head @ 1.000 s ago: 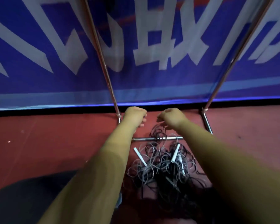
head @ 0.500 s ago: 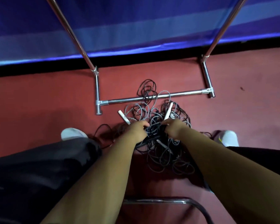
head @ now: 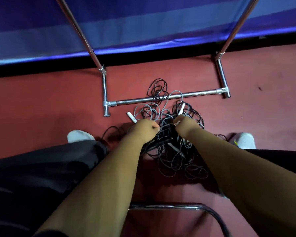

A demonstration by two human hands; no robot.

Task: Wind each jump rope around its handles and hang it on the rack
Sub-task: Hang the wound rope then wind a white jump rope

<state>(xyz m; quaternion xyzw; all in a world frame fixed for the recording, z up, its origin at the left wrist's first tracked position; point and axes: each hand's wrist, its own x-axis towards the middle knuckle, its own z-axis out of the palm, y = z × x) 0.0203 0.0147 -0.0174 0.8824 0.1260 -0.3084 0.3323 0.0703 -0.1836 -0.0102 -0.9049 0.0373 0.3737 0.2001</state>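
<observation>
A tangled pile of grey and black jump ropes (head: 174,154) lies on the red floor in front of the metal rack (head: 167,97). Some loops drape over the rack's low crossbar. My left hand (head: 144,128) is curled on a white handle (head: 131,116) that sticks out past its knuckles. My right hand (head: 184,124) is closed on another white handle (head: 181,109) and on the cords under it. Both hands press into the top of the pile, a small gap apart. What the fingers hold beneath is hidden.
The rack's two uprights (head: 83,36) rise toward a blue banner (head: 143,28) along the wall. My white shoes (head: 79,136) stand on either side of the pile. A chrome chair frame (head: 169,206) curves across the floor close to me.
My view tilted down from the banner to the floor. Both hands came back from the rack's crossbar into the rope pile and closed on the white handles.
</observation>
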